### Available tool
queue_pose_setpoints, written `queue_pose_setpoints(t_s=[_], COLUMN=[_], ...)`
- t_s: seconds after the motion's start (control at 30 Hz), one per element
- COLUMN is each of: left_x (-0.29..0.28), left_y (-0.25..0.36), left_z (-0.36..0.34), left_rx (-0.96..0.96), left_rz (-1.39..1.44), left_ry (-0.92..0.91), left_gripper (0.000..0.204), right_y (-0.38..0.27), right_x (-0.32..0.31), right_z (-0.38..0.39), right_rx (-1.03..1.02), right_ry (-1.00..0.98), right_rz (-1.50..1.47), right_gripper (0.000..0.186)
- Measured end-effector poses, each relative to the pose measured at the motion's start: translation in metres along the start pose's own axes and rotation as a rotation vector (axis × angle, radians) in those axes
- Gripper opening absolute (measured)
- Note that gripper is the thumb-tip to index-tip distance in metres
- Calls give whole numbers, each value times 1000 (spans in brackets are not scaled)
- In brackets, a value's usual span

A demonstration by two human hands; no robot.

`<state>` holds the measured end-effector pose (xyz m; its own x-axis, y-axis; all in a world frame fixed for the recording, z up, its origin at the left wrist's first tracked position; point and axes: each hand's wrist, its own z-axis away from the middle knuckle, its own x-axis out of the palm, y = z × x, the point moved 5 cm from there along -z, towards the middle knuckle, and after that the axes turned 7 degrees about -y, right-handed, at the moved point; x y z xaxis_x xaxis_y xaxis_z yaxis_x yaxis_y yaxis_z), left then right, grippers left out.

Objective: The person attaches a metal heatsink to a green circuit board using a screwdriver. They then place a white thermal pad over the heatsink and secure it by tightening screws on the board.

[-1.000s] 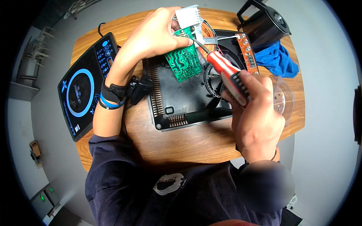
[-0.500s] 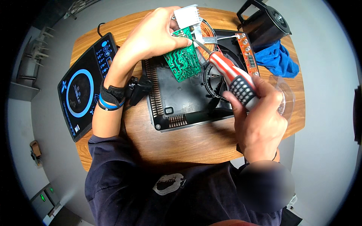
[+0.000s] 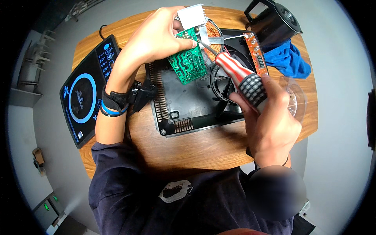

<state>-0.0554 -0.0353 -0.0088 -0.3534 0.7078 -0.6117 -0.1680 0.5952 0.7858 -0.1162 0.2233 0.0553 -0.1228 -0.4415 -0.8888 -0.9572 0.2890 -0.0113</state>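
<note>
My left hand [image 3: 166, 37] grips a green circuit board [image 3: 187, 64] and holds it tilted up, thumb on its face. A silver finned heat sink [image 3: 191, 16] sits at the board's upper end. In my right hand [image 3: 272, 121] is a screwdriver [image 3: 239, 70] with a red, white and black handle. Its shaft reaches the board's upper right edge; the exact contact of the tip is too small to tell. Beneath lies the opened black housing [image 3: 184, 102] of an induction cooker, with a fan [image 3: 222, 84] inside. A copper coil [image 3: 212, 34] lies partly hidden behind the board.
An orange display board [image 3: 256, 55] stands along the housing's right side. At the back right are a black jug [image 3: 276, 29] and a blue cloth [image 3: 289, 60]. A clear plastic dish [image 3: 299, 100] sits near my right hand. The black glass cooktop panel [image 3: 82, 96] lies at left.
The circuit board and my left hand have shifted slightly left. The screwdriver handle has turned a little in my right hand, which has moved slightly.
</note>
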Motion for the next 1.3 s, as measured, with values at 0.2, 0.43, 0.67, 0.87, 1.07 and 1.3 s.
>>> queue_pose_setpoints(t_s=[0.2, 0.43, 0.67, 0.87, 1.07, 1.3], left_x=[-1, -2, -2, -2, -5, -3], left_y=[-1, 8, 1, -1, 1, 1], left_z=[1, 3, 2, 2, 2, 3], left_rx=[-11, 11, -38, -3, -14, -3], left_rz=[10, 17, -32, -5, -25, -18], left_ry=[12, 2, 16, 27, 19, 24], left_gripper=[64, 61, 57, 56, 56, 54], right_y=[14, 8, 9, 9, 11, 6], right_x=[-2, 10, 6, 7, 15, 6], right_z=[-2, 1, -8, -4, -5, -8], right_rx=[105, -214, 13, -186, -109, -98], right_ry=[-119, 128, -40, 57, 82, -53], right_rz=[-35, -178, -36, -189, -144, -234], right_gripper=[54, 46, 39, 46, 45, 54])
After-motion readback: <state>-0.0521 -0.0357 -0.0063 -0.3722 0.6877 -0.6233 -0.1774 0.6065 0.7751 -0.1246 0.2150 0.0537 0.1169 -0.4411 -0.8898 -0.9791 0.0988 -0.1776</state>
